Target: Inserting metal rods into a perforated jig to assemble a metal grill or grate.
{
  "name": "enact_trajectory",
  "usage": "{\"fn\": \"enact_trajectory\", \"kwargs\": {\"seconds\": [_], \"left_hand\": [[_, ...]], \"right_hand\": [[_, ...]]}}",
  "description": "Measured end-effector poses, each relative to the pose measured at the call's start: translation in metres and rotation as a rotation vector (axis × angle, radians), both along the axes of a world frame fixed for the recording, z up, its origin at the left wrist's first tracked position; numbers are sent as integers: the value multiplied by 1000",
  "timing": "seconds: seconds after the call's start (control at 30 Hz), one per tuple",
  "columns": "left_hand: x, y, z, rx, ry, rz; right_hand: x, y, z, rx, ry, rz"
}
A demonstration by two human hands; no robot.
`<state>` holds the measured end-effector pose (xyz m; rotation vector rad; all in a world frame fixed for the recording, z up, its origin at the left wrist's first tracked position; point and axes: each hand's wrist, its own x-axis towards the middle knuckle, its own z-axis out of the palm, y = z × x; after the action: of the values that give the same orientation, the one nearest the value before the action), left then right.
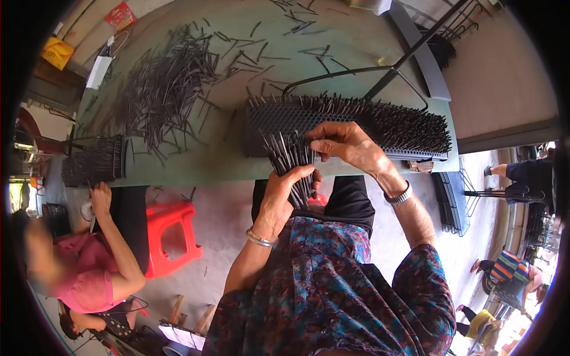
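left hand: a bunch of thin, dark grey sticks (pixel 286 155) is gripped by the left hand (pixel 277 199), its fingers wrapped around the lower part.
right hand: the upper right edge of the bunch is met by the right hand (pixel 350 143); thumb and forefinger are brought close together, but whether a single stick is pinched cannot be told.
bunch: it is held tilted at the near edge of the green bench (pixel 196 169).
rack: a long, black, perforated rack (pixel 267 127) is set just beyond the hands, its right part crowded with standing sticks, its near left holes left bare.
pile: loose dark sticks (pixel 172 83) are heaped on the bench to the left.
co-worker: at the bench's left end, a smaller stick-filled rack (pixel 95 163) is attended by a pink-topped person's hand (pixel 101 200).
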<state>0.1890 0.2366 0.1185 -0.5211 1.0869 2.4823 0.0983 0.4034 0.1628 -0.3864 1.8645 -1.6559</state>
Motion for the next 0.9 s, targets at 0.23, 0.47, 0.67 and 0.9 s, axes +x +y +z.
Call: {"fn": "enact_trajectory", "kwargs": {"seconds": [0.23,0.47,0.67,0.9], "left_hand": [[-2,-11,-11,63,-15,83],[-8,-20,-19,5,-29,108],[-7,-29,-32,-8,-87,133],[-4,-39,-42,38,-72,244]], "right_hand": [[-9,-13,-6,64,31,4],[-19,-25,-8,105,102,9],[-27,-35,-10,102,125,-22],[-45,-58,0,-16,330,-253]]}}
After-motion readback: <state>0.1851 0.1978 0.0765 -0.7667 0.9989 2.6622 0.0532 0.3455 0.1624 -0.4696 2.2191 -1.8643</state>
